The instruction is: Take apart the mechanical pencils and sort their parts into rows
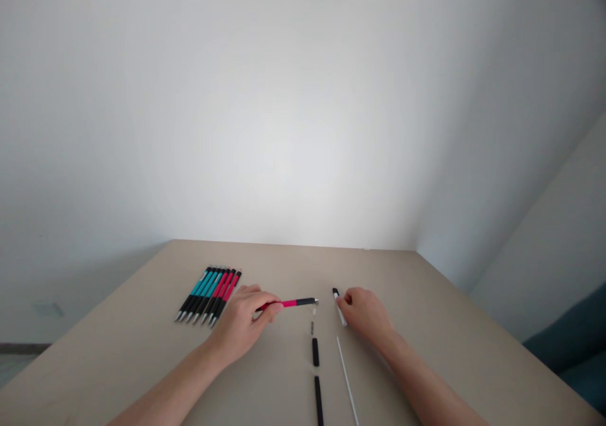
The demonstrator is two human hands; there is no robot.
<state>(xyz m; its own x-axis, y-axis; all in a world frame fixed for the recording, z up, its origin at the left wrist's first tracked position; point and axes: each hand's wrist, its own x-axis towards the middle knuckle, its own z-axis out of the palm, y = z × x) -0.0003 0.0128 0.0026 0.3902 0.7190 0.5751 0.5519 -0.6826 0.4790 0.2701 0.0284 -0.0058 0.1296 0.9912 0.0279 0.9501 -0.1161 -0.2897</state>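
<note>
your held pen (290, 303) in pink and black with a silvery tip, your row of pens (208, 295) in teal, pink and black, your white-and-black barrel (341, 315), short black piece (315, 352), white rod (348, 380), beige tabletop (265, 375), pale grey wall (284, 110)

You face a pale wall (284, 98), brightest near its middle, beyond a beige tabletop (118, 337), with a greyer side wall (544, 180) and teal fabric (580, 337) on your right, dark skirting (23, 348) and grey floor (12, 372) low on your left.
</note>
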